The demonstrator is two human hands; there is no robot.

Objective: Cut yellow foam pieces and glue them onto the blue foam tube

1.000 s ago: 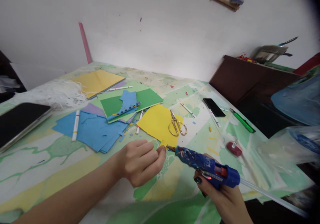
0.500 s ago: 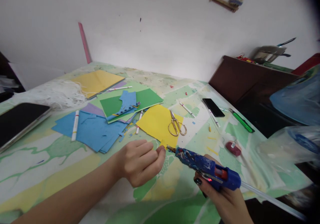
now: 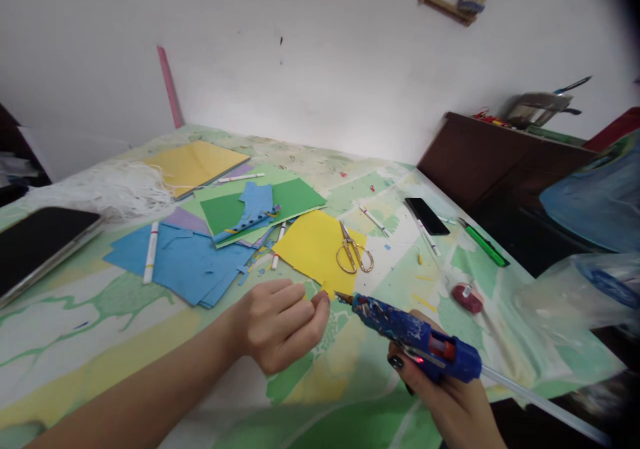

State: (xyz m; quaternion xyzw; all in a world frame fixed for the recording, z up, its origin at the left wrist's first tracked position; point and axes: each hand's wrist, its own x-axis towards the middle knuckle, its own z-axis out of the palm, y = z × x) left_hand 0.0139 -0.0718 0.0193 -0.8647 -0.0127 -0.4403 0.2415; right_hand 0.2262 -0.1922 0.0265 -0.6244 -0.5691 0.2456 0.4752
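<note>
My right hand [image 3: 440, 382] is wrapped round a blue glue gun [image 3: 400, 325], with a clear glue stick [image 3: 540, 399] sticking out of its back end and a small red light on its side. Its metal nozzle points left, close to the fingertips of my left hand [image 3: 285, 325]. That hand is closed, thumb and finger pinched together; a bit of yellow shows at the tips, but what they hold is too small to make out. Just beyond lies a yellow sheet of paper [image 3: 310, 242] with gold-handled scissors [image 3: 353, 252] on it.
Blue sheets [image 3: 175, 262], a green sheet [image 3: 300, 195] with a cut blue piece [image 3: 257, 199], and several white markers [image 3: 151, 252] lie around. Right are a black phone [image 3: 427, 215], a green cutter [image 3: 485, 243] and a dark red mouse-shaped object [image 3: 466, 297]. Left is a tablet-like device [image 3: 45, 242].
The glue gun's nozzle has shifted very slightly right, a little farther from the left fingertips. Both hands keep nearly the same place and grip.
</note>
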